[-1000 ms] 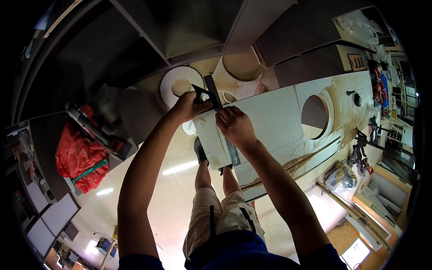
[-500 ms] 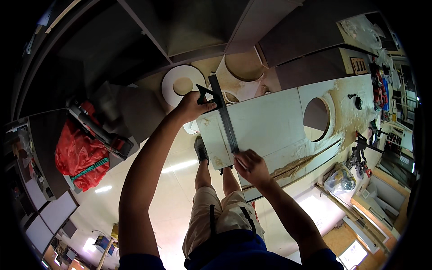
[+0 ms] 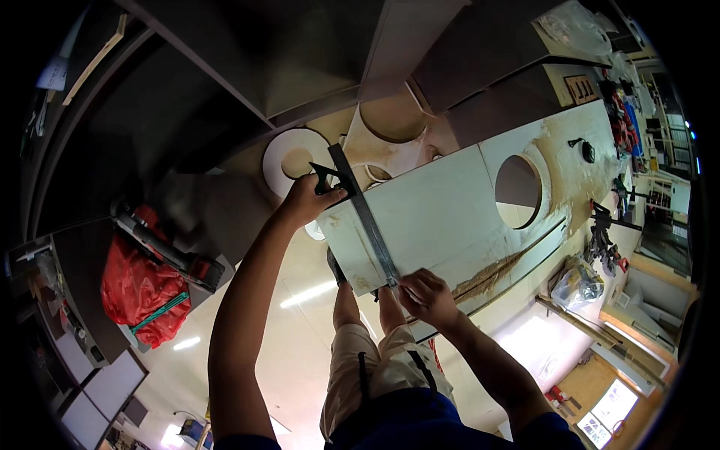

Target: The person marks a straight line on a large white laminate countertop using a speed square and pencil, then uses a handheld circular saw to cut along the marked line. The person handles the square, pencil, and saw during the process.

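A pale, worn board (image 3: 427, 195) lies before me, with a round hole toward its right end. Across its left part rests a combination square (image 3: 369, 226), its dark blade running from the far edge to the near edge. At the far edge my left hand (image 3: 306, 201) is closed on the square's black head. By the blade's near end is my right hand (image 3: 429, 300), its fingers curled in a pinch. Whatever that pinch may hold is too small to make out.
White rings (image 3: 279, 166) and a cut-out panel (image 3: 394, 120) lie beyond the board. To the left, a cordless power tool (image 3: 169, 247) rests on a red plastic bag (image 3: 142, 289). Clamps (image 3: 600, 232) and a clear bag (image 3: 576, 283) are at right. Dark cabinets (image 3: 315, 52) stand behind.
The whole view has shifted slightly. My right hand has moved a little to the right of the blade's near end; my left hand keeps its grip on the square's head.
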The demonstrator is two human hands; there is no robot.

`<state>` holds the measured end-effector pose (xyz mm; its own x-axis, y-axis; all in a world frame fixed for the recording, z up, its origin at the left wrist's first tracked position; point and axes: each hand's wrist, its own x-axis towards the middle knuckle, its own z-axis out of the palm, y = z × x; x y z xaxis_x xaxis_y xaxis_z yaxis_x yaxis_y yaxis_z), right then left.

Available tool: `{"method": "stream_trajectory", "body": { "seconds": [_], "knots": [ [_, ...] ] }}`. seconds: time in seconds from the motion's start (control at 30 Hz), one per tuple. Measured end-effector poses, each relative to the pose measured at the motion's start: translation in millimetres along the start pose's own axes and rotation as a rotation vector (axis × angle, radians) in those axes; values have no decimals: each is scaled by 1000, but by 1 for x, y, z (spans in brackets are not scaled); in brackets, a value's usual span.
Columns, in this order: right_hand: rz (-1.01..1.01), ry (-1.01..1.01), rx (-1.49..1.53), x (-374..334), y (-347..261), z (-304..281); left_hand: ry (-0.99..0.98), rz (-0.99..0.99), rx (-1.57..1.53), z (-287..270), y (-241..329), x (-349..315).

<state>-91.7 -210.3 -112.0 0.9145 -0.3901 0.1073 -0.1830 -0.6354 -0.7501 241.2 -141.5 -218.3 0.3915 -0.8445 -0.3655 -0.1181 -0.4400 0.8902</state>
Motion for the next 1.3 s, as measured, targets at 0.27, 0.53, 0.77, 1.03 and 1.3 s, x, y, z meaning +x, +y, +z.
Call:
{"method": "stream_trajectory", "body": {
  "seconds": [0.27,0.53,0.77,1.03,1.3],
  "knots": [
    [-88,128,-67,79,28,30,-23,35,-128,-4,4,-2],
    [-119,160,-169,118,35,46,-33,-23,-32,-4,17,-5],
    [-155,138,-182,134,36,43,-20,7,-26,-2,7,-2],
    [-102,103,-232,139,32,51,-40,68,-71,-3,-1,2],
    [-40,-39,-175,40,12,35,-18,44,-21,-4,1,-2]
  ]
}}
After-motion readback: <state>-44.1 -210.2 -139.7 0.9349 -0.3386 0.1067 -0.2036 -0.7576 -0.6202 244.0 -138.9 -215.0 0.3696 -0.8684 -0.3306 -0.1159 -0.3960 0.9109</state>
